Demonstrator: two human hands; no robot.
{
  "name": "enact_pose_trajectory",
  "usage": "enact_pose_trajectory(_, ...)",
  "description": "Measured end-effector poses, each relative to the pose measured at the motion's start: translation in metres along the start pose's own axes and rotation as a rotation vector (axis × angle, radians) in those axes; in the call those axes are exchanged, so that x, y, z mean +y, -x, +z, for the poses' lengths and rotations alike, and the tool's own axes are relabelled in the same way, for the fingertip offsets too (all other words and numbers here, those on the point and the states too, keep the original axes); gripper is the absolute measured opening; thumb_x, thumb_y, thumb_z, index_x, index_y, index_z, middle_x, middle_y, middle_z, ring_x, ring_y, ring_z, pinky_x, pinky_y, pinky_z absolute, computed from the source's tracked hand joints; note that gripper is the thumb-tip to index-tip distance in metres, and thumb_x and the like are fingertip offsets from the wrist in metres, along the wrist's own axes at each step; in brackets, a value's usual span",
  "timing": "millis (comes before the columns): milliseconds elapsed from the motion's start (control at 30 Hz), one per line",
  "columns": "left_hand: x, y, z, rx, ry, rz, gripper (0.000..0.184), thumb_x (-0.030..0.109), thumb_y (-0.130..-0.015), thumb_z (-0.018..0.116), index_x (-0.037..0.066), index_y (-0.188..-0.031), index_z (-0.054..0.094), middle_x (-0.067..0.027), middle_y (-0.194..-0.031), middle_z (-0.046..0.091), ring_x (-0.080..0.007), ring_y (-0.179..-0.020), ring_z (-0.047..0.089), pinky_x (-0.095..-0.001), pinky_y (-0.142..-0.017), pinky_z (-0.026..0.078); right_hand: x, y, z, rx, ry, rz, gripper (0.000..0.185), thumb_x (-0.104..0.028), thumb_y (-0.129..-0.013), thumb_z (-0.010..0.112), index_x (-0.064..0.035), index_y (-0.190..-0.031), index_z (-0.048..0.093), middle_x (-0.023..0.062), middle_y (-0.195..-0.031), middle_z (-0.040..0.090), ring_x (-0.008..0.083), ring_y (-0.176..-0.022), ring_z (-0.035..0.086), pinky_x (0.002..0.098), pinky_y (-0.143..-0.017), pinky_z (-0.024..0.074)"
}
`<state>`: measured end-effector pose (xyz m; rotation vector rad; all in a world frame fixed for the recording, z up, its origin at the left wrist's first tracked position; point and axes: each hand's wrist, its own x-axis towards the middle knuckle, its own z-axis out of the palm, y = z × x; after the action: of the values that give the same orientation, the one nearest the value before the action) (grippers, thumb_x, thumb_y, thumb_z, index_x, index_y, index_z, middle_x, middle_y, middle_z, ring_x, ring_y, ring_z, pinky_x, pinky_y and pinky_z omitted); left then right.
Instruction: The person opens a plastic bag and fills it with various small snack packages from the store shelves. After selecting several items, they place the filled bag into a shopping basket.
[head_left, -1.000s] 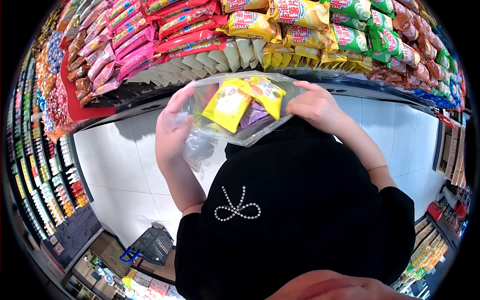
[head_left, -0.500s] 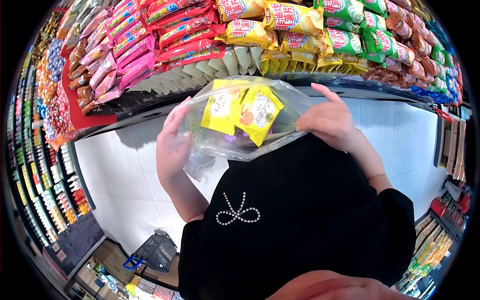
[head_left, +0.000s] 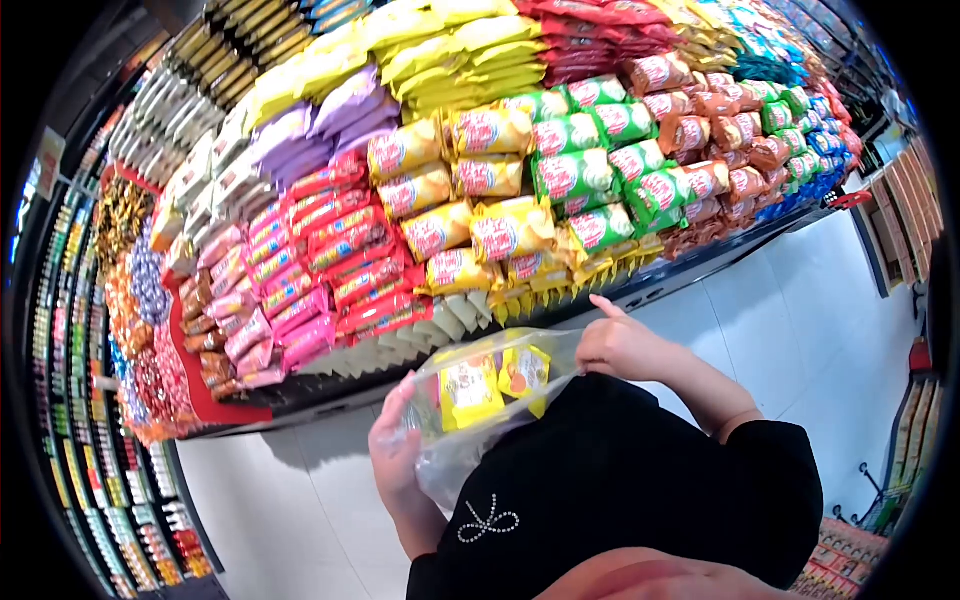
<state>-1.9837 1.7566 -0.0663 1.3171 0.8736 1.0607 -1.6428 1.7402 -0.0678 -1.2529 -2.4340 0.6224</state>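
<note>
A clear plastic bag is held with its mouth wide in front of my body. Inside lie two yellow snack packets, a larger-looking one on the left and another beside it. Gripping the bag's left edge is my left hand, its fingers partly hidden by the plastic. On the right, my right hand pinches the rim, with one finger sticking out away from the bag. Both hands are just in front of the snack display.
A long display of stacked packets runs ahead: yellow chip bags, green ones, red bars, pink bars and purple packs. Shelves of bottles stand at the left. Pale tiled floor lies below.
The view has tilted up and turned, so more of the display shows and the bag sits lower. The basket on the floor has left the view. Both hands still hold the bag.
</note>
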Motion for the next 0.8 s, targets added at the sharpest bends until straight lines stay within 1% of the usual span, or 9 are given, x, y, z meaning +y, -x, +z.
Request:
enact_pose_trajectory(200, -0.002, -0.006, 0.019, 0.055, 0.128, -0.033, 0.056, 0.018, -0.076, 0.063, -0.009, -0.122, 0.046, -0.0207, -0.132, 0.041, -0.0276, -0.125, 0.035, -0.0381, -0.106, 0.021, 0.004, 0.0, 0.002, 0.003, 0.019, 0.058, 0.006, -0.015, -0.075, 0.062, -0.0129, -0.072, 0.056, 0.0025, -0.069, 0.053, 0.021, -0.076, 0.056, 0.0487, -0.101, 0.0285)
enact_pose_trajectory(267, -0.003, -0.008, 0.021, 0.048, 0.161, -0.04, 0.054, 0.012, -0.075, 0.06, -0.01, -0.122, 0.045, -0.0208, -0.132, 0.04, -0.0272, -0.125, 0.035, -0.0376, -0.106, 0.021, 0.007, 0.0, -0.008, -0.009, 0.028, 0.045, 0.008, -0.016, -0.074, 0.064, -0.0113, -0.075, 0.058, 0.0045, -0.071, 0.054, 0.0237, -0.077, 0.056, 0.0449, -0.093, 0.0377)
enact_pose_trajectory(367, 0.005, -0.01, 0.027, 0.051, 0.157, -0.064, 0.054, 0.009, -0.075, 0.059, -0.01, -0.123, 0.044, -0.0197, -0.132, 0.04, -0.026, -0.125, 0.035, -0.0367, -0.105, 0.022, 0.012, -0.008, -0.06, 0.139, -0.153, -0.045, 0.015, -0.016, -0.072, 0.069, -0.0086, -0.081, 0.06, 0.0069, -0.076, 0.057, 0.0267, -0.076, 0.055, 0.037, -0.067, 0.0444)
enact_pose_trajectory(467, 0.008, -0.012, 0.028, 0.04, 0.127, -0.072, 0.053, 0.009, -0.075, 0.059, -0.01, -0.123, 0.044, -0.0189, -0.132, 0.04, -0.0254, -0.125, 0.036, -0.0365, -0.105, 0.022, 0.024, -0.021, -0.121, 0.552, 0.111, 0.094, 0.012, -0.01, -0.071, 0.067, -0.0077, -0.08, 0.059, 0.0069, -0.078, 0.058, 0.0253, -0.079, 0.056, 0.0354, -0.07, 0.0447)
enact_pose_trajectory(500, 0.008, -0.012, 0.027, 0.039, 0.124, -0.068, 0.053, 0.009, -0.075, 0.059, -0.01, -0.123, 0.044, -0.0189, -0.132, 0.04, -0.0254, -0.125, 0.036, -0.0365, -0.105, 0.022, 0.034, -0.028, -0.143, 0.712, 0.216, 0.06, 0.019, -0.016, -0.072, 0.067, -0.0074, -0.087, 0.061, 0.0093, -0.083, 0.059, 0.0283, -0.082, 0.057, 0.0371, -0.073, 0.0454)
enact_pose_trajectory(600, 0.003, -0.013, 0.025, 0.006, 0.114, -0.048, 0.054, 0.011, -0.076, 0.059, -0.01, -0.123, 0.044, -0.0183, -0.133, 0.04, -0.0251, -0.124, 0.036, -0.0363, -0.105, 0.023, 0.081, -0.061, -0.205, 0.93, 0.51, 0.014, 0.022, -0.018, -0.074, 0.067, -0.0063, -0.092, 0.06, 0.0102, -0.091, 0.061, 0.0284, -0.085, 0.057, 0.0369, -0.076, 0.0449)
enact_pose_trajectory(667, 0.0, -0.012, 0.023, -0.004, 0.156, -0.055, 0.054, 0.012, -0.076, 0.06, -0.01, -0.123, 0.044, -0.0179, -0.133, 0.04, -0.0247, -0.124, 0.037, -0.0361, -0.105, 0.023, 0.122, -0.087, -0.235, 0.951, 0.648, 0.097, 0.033, -0.018, -0.073, 0.069, -0.0059, -0.101, 0.057, 0.0104, -0.1, 0.06, 0.0272, -0.098, 0.055, 0.0358, -0.085, 0.043)
enact_pose_trajectory(767, -0.004, -0.011, 0.022, 0.006, 0.171, -0.056, 0.055, 0.014, -0.076, 0.062, -0.009, -0.123, 0.044, -0.0177, -0.132, 0.04, -0.0244, -0.124, 0.037, -0.036, -0.104, 0.023, 0.154, -0.12, -0.259, 0.884, 0.703, 0.123, 0.047, -0.025, -0.074, 0.068, -0.0094, -0.115, 0.052, 0.0121, -0.108, 0.058, 0.0268, -0.106, 0.052, 0.0422, -0.094, 0.0376)
enact_pose_trajectory(800, -0.004, -0.011, 0.024, 0.01, 0.168, -0.057, 0.055, 0.014, -0.076, 0.062, -0.009, -0.123, 0.044, -0.0177, -0.132, 0.04, -0.0244, -0.124, 0.037, -0.036, -0.104, 0.023, 0.158, -0.13, -0.261, 0.795, 0.768, 0.282, 0.049, -0.028, -0.076, 0.066, -0.0128, -0.12, 0.049, 0.012, -0.111, 0.056, 0.0266, -0.108, 0.051, 0.0469, -0.096, 0.0335)
